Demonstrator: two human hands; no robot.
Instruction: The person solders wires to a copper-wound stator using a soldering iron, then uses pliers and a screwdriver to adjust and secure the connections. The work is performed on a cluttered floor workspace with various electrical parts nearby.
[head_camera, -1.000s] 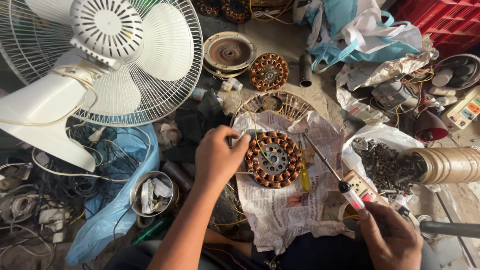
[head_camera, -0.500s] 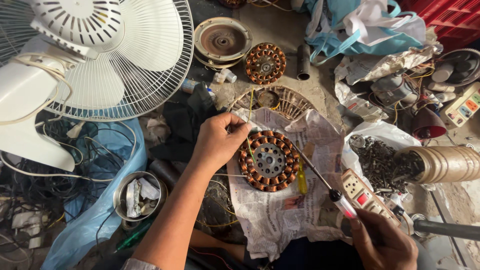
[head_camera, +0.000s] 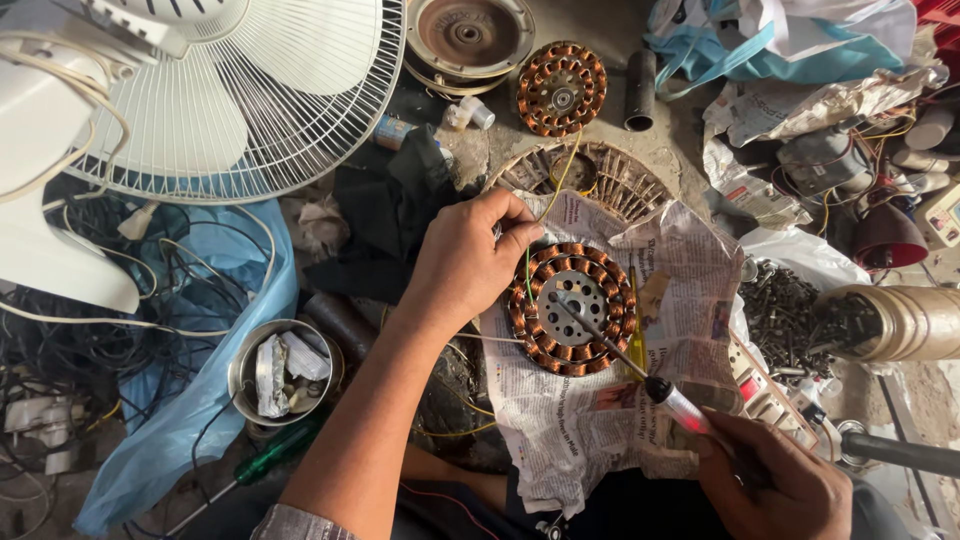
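A round motor stator with copper windings lies on a sheet of newspaper. My left hand rests at its upper left edge and pinches a thin green-yellow wire coming off the coils. My right hand, at the lower right, grips a soldering iron with a red and clear handle. Its metal tip lies across the stator's steel centre.
A white table fan fills the upper left. A second copper stator, a rusty motor cover and a black tube lie above. A steel cup, blue plastic and cables sit left; a bag of screws lies right.
The view has shifted, so everything sits higher and further left. The soldering iron tip has moved from the stator's right edge onto its centre. My left hand stays on the wire.
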